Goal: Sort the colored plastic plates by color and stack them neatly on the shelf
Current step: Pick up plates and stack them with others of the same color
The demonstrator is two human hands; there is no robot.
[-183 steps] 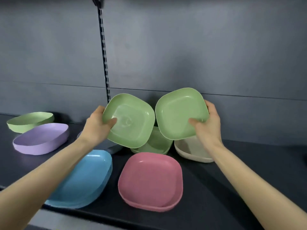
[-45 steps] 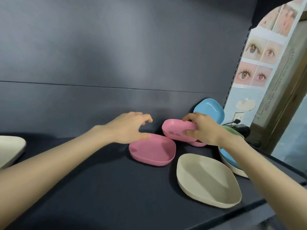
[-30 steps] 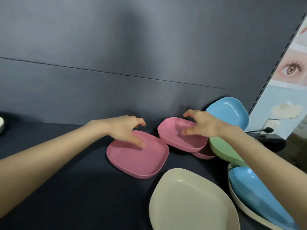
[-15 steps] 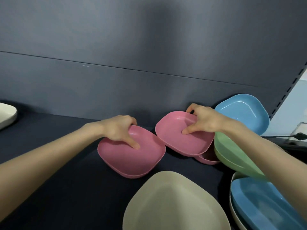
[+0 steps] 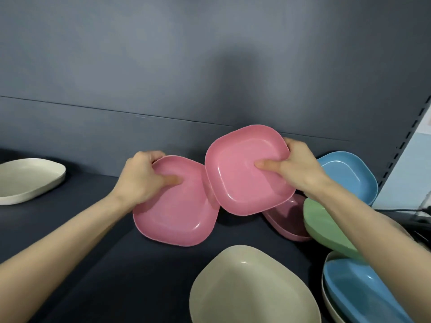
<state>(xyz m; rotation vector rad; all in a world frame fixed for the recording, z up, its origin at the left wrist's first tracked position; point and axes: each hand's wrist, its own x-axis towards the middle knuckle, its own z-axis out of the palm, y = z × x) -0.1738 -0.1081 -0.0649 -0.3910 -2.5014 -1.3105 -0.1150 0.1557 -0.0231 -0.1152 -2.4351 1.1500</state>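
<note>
My left hand (image 5: 143,180) grips the far left corner of a pink plate (image 5: 177,213), thumb inside it, tilting it above the dark shelf (image 5: 93,276). My right hand (image 5: 296,170) grips the right edge of a second pink plate (image 5: 242,169), raised and tilted toward me, its rim overlapping the first plate. A third pink plate (image 5: 289,220) lies on the shelf under the raised one, partly hidden.
A cream plate (image 5: 249,290) lies near the front edge. At right, a green plate (image 5: 326,229) leans on a blue plate (image 5: 363,297) stacked in a cream one. Another blue plate (image 5: 349,173) leans on the back wall. A further cream plate (image 5: 28,178) sits far left.
Both hands have closed on the pink plates and lifted them. The right plate rose off the third pink plate and tilted toward me; the left plate tipped up.
</note>
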